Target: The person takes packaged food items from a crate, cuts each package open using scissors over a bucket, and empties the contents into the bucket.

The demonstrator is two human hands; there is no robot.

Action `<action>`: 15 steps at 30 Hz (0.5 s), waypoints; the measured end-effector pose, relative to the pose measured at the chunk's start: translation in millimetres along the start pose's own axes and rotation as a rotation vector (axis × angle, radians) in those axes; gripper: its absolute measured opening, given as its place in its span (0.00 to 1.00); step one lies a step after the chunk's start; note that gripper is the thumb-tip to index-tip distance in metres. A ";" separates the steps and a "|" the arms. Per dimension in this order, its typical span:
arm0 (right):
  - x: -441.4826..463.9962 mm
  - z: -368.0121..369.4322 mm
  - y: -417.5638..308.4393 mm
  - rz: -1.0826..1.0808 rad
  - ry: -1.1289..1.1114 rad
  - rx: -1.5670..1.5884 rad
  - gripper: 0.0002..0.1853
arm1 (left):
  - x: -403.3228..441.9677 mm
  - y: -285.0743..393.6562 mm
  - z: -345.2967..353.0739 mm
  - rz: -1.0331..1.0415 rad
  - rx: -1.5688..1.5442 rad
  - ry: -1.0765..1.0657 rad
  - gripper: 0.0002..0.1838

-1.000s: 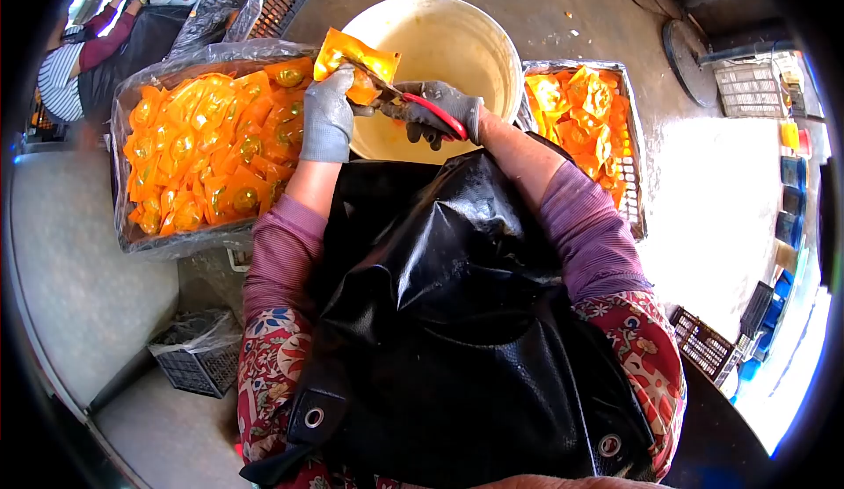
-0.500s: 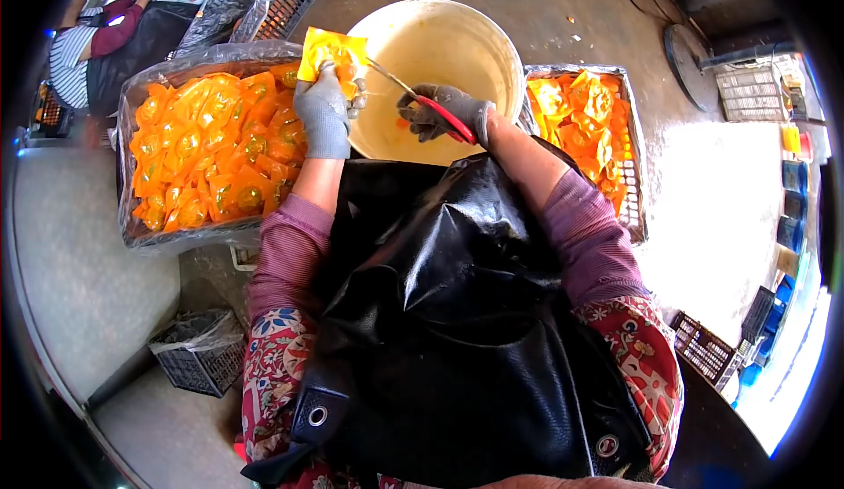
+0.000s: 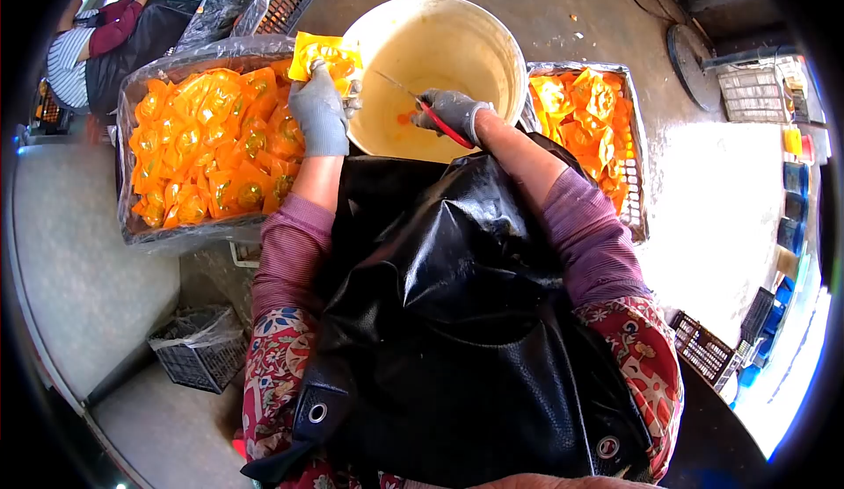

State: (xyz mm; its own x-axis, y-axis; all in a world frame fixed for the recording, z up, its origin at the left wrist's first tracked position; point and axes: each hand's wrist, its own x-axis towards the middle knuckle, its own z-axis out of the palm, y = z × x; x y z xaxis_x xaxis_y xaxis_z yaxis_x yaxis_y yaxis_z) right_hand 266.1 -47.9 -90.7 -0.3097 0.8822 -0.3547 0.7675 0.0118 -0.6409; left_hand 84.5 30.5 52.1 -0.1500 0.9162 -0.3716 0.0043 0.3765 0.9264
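Note:
My left hand [image 3: 322, 113], in a grey glove, grips a yellow-orange packet [image 3: 326, 57] at the left rim of a large cream bucket [image 3: 360, 32]. Over the bucket's right side, my right hand [image 3: 452, 115], gloved too, is closed around red-handled scissors [image 3: 451, 130], whose metal tip points up and left. The scissors are apart from the packet. Small orange bits lie in the bucket. A lined crate [image 3: 132, 225] full of orange packets [image 3: 211, 142] is left of my left hand.
A smaller crate [image 3: 636, 192] with orange packets stands right of the bucket. At the upper left is a co-worker [image 3: 110, 45] beside more crates. A dark crate [image 3: 200, 357] sits lower left; a brown crate [image 3: 703, 347] is at lower right.
The packet and my left hand have moved left, away from the scissors. My right hand has shifted slightly, and the scissors now sit apart from the packet over the bucket.

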 end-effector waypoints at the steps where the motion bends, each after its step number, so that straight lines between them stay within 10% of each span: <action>1: 1.9 2.2 4.8 -0.005 0.064 0.086 0.22 | 3.6 -3.6 0.8 0.028 0.001 -0.004 0.14; 7: -28.6 -31.6 -60.0 -0.172 0.142 0.620 0.21 | -1.3 -8.5 6.8 -0.035 0.108 -0.077 0.15; 10: -18.8 -26.9 -36.3 0.139 0.009 0.345 0.18 | 3.7 -8.4 1.8 -0.041 0.031 -0.116 0.16; 15: -17.5 -21.1 -30.8 0.021 0.110 -0.107 0.16 | 4.5 -2.0 -0.8 -0.049 -0.041 -0.072 0.16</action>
State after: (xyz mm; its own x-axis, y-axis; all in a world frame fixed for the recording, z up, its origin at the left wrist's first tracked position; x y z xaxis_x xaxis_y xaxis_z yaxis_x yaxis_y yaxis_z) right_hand 259.7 -53.7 -50.3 -0.2344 0.9289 -0.2866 0.8304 0.0380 -0.5558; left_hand 83.1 33.8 48.6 -0.0772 0.9049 -0.4186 -0.0424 0.4165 0.9081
